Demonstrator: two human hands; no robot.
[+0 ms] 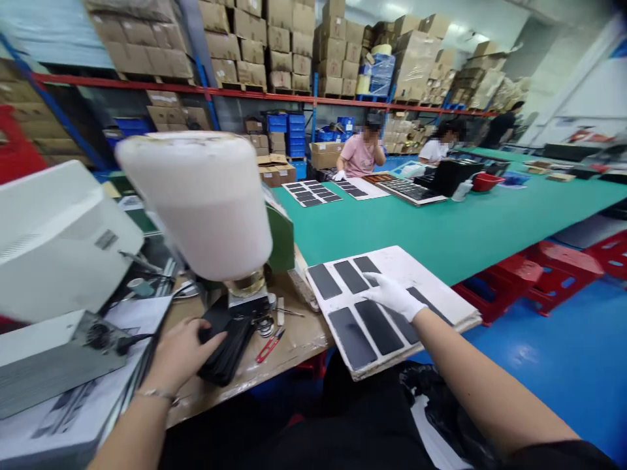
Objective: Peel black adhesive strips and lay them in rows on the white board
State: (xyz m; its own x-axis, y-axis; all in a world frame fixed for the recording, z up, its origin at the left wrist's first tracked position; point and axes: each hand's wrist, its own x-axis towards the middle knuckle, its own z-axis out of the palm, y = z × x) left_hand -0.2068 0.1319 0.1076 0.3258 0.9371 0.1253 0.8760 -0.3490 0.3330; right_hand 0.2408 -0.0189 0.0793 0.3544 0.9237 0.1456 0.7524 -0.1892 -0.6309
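- Head camera shows me both arms reaching out over the bench.
- My left hand (183,354) lies on a bundle of black material (226,344), its fingers (210,338) together; I cannot tell whether they clamp it.
- That bundle sits on a worn wooden workbench (298,336), beside steel scissors (265,325) and red-handled snips (269,346).
- My right hand (393,296), in a white glove, rests on a white board (392,261), its fingers (377,281) slightly apart and flat, not clamped.
- Black rectangular strips (353,337) lie in two rows on the board, which tilts over the bench edge.
- A blurred white bottle (196,205) stands upside down above the bench.
- Past a green-topped table (416,235), two co-workers sit working, one in a pink shirt (362,155).
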